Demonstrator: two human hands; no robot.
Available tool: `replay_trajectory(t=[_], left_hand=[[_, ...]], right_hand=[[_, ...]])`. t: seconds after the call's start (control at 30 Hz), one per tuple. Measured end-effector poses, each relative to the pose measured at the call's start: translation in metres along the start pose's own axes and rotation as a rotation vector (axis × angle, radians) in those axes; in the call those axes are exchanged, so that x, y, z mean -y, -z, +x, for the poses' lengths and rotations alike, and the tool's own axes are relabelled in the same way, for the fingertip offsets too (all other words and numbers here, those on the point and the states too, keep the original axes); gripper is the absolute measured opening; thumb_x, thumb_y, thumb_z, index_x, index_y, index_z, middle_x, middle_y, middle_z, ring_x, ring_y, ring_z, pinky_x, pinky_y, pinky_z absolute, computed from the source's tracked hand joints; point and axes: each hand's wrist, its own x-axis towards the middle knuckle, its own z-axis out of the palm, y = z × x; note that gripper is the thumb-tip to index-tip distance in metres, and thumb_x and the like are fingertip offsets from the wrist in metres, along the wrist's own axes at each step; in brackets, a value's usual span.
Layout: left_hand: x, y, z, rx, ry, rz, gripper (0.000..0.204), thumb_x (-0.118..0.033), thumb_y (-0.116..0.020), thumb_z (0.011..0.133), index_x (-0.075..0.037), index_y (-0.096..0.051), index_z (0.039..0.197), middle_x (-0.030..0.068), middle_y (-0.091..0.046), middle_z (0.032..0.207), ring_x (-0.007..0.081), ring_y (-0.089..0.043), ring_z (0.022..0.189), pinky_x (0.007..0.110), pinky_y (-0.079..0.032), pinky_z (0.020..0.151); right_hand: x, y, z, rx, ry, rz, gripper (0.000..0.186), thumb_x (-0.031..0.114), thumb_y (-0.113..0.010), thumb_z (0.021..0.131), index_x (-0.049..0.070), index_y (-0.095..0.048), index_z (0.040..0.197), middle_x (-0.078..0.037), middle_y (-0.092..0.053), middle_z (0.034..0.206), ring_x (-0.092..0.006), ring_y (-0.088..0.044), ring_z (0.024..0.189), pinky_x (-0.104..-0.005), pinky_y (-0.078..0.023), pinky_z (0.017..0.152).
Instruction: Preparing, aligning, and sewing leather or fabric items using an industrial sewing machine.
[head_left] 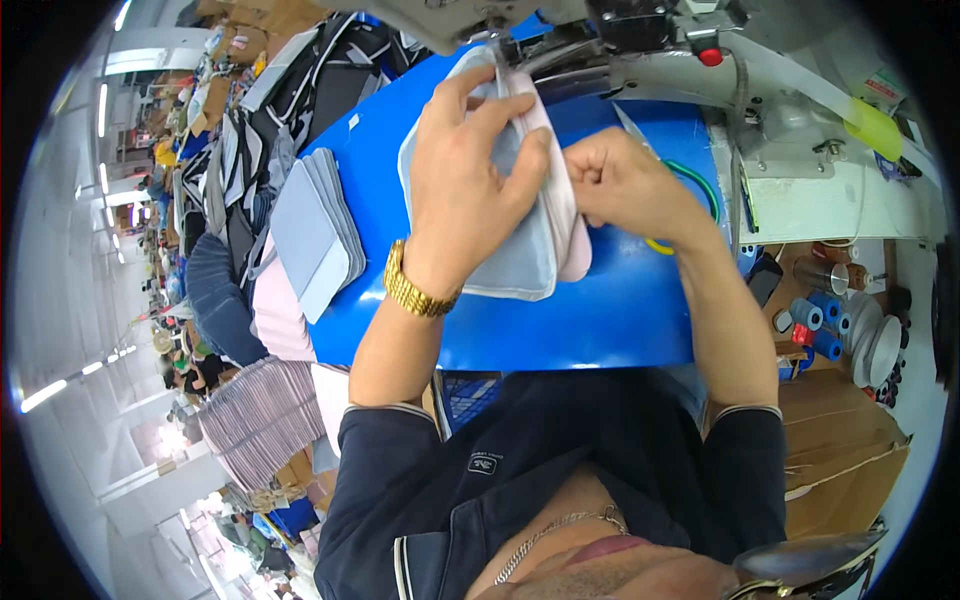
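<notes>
My left hand [470,185], with a gold watch at the wrist, lies over a layered pale grey-blue fabric piece [510,270] with pink layers [570,245] along its right, its fingers curled on the top near the sewing machine's [585,60] needle area. My right hand [630,185] is closed at the right edge of the pink layers; its fingertips are partly hidden there, apparently gripping the cloth. Scissors with green and yellow handles [705,185] lie behind and beside that hand.
The blue work surface [500,340] carries a stack of grey panels [315,230] at left. Beyond are pink stacks [260,420] and dark fabric bundles [215,290]. Thread spools [825,315] and cardboard [830,440] are at right. Other people work in the far left background.
</notes>
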Motion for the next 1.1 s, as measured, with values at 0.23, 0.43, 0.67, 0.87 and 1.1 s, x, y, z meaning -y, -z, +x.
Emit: replay_trajectory(t=[0.23, 0.43, 0.67, 0.87, 1.1], left_hand=[[0.017, 0.004, 0.015, 0.048, 0.056, -0.115, 0.028, -0.016, -0.067, 0.090, -0.007, -0.081, 0.113, 0.0215, -0.066, 0.134, 0.0297, -0.068, 0.116, 0.038, -0.057, 0.090], [-0.018, 0.008, -0.044, -0.046, -0.016, -0.081, 0.032, -0.023, -0.076, 0.086, -0.008, -0.078, 0.114, 0.0221, -0.065, 0.126, 0.0372, -0.063, 0.111, 0.043, -0.051, 0.094], [-0.010, -0.010, -0.044, -0.163, -0.060, -0.066, 0.031, -0.022, -0.078, 0.084, -0.008, -0.078, 0.111, 0.0186, -0.067, 0.119, 0.0327, -0.063, 0.103, 0.042, -0.052, 0.085], [0.011, -0.015, -0.019, -0.158, -0.097, -0.038, 0.023, -0.018, -0.070, 0.093, -0.006, -0.080, 0.110, 0.0169, -0.069, 0.113, 0.0297, -0.067, 0.098, 0.038, -0.055, 0.085], [0.032, -0.023, 0.004, -0.210, -0.118, -0.125, 0.021, -0.023, -0.075, 0.090, -0.004, -0.077, 0.100, 0.0196, -0.070, 0.112, 0.0333, -0.067, 0.098, 0.043, -0.054, 0.086]], right_hand=[[0.006, 0.002, 0.007, -0.077, 0.074, 0.069, 0.025, 0.007, -0.067, 0.084, 0.005, -0.051, 0.064, 0.003, -0.053, 0.058, -0.0060, -0.053, 0.055, -0.0255, -0.041, 0.050], [0.007, -0.008, -0.013, -0.001, -0.026, 0.161, 0.036, 0.028, -0.078, 0.093, 0.002, -0.066, 0.071, -0.003, -0.066, 0.063, -0.0077, -0.065, 0.057, -0.0224, -0.049, 0.052], [0.003, -0.023, -0.016, -0.058, 0.016, 0.218, 0.042, 0.036, -0.071, 0.102, 0.001, -0.074, 0.081, -0.004, -0.071, 0.068, -0.0072, -0.062, 0.056, -0.0222, -0.046, 0.050], [-0.006, -0.014, 0.013, -0.061, 0.088, 0.163, 0.045, 0.039, -0.065, 0.106, 0.001, -0.074, 0.082, -0.003, -0.068, 0.066, -0.0083, -0.063, 0.058, -0.0235, -0.048, 0.054], [-0.004, -0.006, 0.046, -0.101, 0.029, 0.124, 0.048, 0.039, -0.063, 0.106, 0.001, -0.069, 0.077, -0.004, -0.064, 0.062, -0.0130, -0.070, 0.061, -0.0270, -0.051, 0.055]])
